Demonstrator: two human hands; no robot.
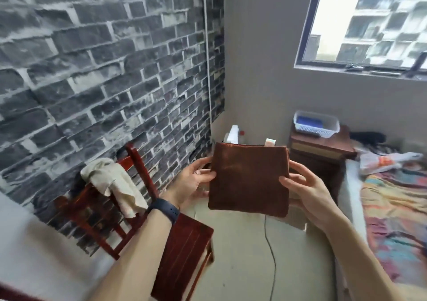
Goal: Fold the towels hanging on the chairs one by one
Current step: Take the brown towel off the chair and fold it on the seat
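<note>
A brown towel (249, 180), folded into a flat, nearly square pad with a soft, suede-like nap, is held up in the air between both hands. The left hand (191, 182) pinches its left edge: the thumb lies on the front face and the fingers (203, 162) curl round behind. The right hand (307, 189) pinches the right edge the same way, thumb on the front and the other fingers wrapped over the side of the cloth. The towel's top edge is straight and rises above both sets of fingers; its bottom edge hangs below them, with rounded corners.

A dark, smooth wristband (165, 209) circles the left wrist. Down and to the left of the left fingers stands a red-brown wooden chair (184, 250) with a slatted seat, and a cream towel (113, 180), crumpled and limp, hangs over its backrest, well apart from the hands. Behind the chair is a wall (92, 69) with a grey brick pattern. Beyond the right fingers a dark wooden nightstand (323, 152) carries a white perforated plastic basket (316, 127), and to their right lies a bed with a bright, many-coloured blanket (397, 219).
</note>
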